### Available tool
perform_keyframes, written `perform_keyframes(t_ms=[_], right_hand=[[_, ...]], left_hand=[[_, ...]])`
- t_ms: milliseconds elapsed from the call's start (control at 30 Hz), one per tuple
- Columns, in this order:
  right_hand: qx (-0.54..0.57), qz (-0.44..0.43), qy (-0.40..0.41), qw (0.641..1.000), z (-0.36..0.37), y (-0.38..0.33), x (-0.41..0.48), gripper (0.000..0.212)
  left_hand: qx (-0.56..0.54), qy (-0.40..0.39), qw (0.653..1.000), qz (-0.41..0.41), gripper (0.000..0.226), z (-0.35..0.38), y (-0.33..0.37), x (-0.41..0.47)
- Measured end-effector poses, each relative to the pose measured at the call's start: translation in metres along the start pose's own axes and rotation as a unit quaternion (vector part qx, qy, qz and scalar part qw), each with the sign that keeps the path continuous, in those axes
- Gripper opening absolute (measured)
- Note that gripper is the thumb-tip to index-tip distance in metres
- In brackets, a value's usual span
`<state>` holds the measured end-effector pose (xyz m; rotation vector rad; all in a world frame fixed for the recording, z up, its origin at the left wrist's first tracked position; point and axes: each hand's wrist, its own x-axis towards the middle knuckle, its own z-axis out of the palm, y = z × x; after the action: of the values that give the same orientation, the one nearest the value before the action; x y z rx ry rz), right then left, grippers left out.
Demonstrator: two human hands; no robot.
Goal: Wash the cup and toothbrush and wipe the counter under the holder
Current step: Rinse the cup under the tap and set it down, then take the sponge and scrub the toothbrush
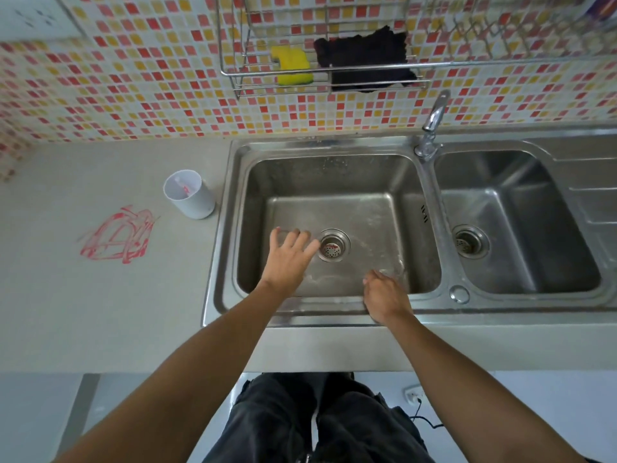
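One white cup (190,194) holding one toothbrush (184,188), left of frame; two empty hands: left hand (289,259) spread, right hand (384,295) loosely curled.

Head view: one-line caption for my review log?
Both bare hands, left and right, reach empty into the left sink; white cup with toothbrush stands on the counter beside red scribbles.

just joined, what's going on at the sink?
A person stands at a steel double sink with both bare hands over the left basin. The left hand is spread open near the drain strainer; the right hand hangs at the front rim, holding nothing visible. The white plastic cup with a toothbrush inside stands untouched on the grey counter, beside red scribble marks. A yellow sponge and black cloth sit in the wall rack.
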<state>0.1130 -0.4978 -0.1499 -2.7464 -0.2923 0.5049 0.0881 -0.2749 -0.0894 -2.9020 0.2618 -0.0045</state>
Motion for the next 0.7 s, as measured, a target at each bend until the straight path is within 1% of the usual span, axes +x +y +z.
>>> perform_keyframes(t_ms=[67, 133, 233, 267, 333, 433, 533, 700], right_hand=[[0.018, 0.016, -0.001, 1.0, 0.0, -0.005, -0.001, 0.037], [0.037, 0.007, -0.002, 0.999, 0.002, -0.019, -0.001, 0.05], [0.072, -0.022, -0.005, 0.997, 0.009, -0.062, 0.002, 0.054], [0.091, -0.032, -0.007, 0.995, 0.011, -0.079, 0.004, 0.053], [0.13, -0.047, -0.015, 0.99, 0.012, -0.118, 0.011, 0.052], [0.167, -0.074, -0.009, 0.983, 0.008, -0.177, 0.027, 0.054], [0.211, -0.103, 0.008, 0.972, 0.002, -0.23, 0.047, 0.056], [0.229, -0.144, 0.022, 0.962, -0.004, -0.298, 0.086, 0.067]], left_hand=[[-0.098, 0.023, 0.991, -0.09, 0.065, -0.001, -0.012, -0.005], [-0.197, 0.049, 0.965, -0.164, 0.066, -0.003, -0.028, -0.017], [-0.329, 0.115, 0.897, -0.273, 0.07, -0.007, -0.06, -0.048], [-0.348, 0.138, 0.876, -0.304, 0.071, -0.007, -0.073, -0.059], [-0.362, 0.164, 0.849, -0.348, 0.076, -0.006, -0.1, -0.081], [-0.406, 0.175, 0.81, -0.385, 0.084, 0.0, -0.142, -0.105], [-0.457, 0.165, 0.777, -0.401, 0.085, 0.008, -0.176, -0.118], [-0.507, 0.13, 0.758, -0.389, 0.085, 0.022, -0.203, -0.122]])
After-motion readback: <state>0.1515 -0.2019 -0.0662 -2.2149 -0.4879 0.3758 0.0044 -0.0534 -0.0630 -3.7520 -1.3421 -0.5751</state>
